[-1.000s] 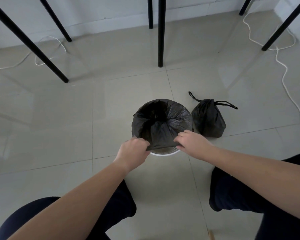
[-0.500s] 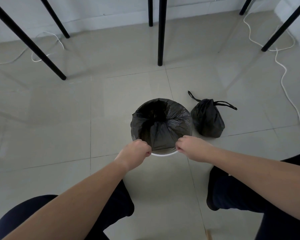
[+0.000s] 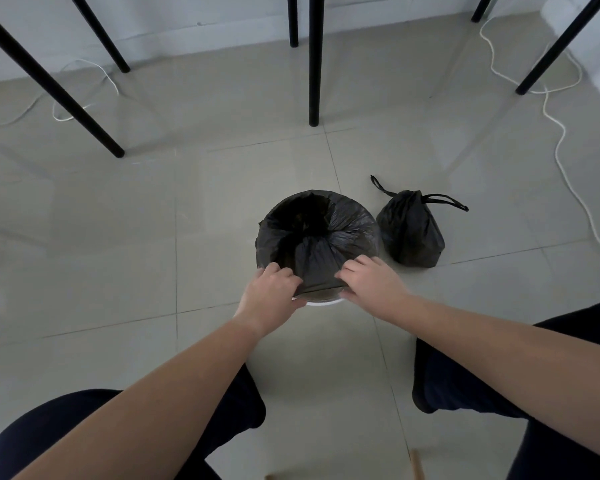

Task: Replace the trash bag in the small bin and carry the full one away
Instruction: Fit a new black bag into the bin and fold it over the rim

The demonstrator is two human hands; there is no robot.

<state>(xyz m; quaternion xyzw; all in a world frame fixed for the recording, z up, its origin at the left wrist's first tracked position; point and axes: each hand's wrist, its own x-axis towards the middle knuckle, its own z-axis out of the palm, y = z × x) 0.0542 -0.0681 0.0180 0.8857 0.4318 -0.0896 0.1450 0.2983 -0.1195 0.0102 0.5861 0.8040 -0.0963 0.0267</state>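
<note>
A small white bin (image 3: 321, 302) stands on the tiled floor in the middle of the view, with only its near rim showing. A fresh black trash bag (image 3: 326, 233) lines it, folded over the far and side rim, its near edge bunched inside. My left hand (image 3: 272, 292) and my right hand (image 3: 371, 284) both pinch that near edge at the rim, a hand's width apart. The full black bag (image 3: 411, 233), tied by its drawstring, sits upright on the floor just right of the bin.
Black table legs (image 3: 313, 60) stand beyond the bin, with others at the left (image 3: 54, 86) and far right (image 3: 561, 45). A white cable (image 3: 565, 143) trails over the floor on the right, another on the left. My knees flank the near floor.
Both hands were fists pulling the bag's near edge to the rim; now the fingers reach further in over the edge. The view shifted slightly.
</note>
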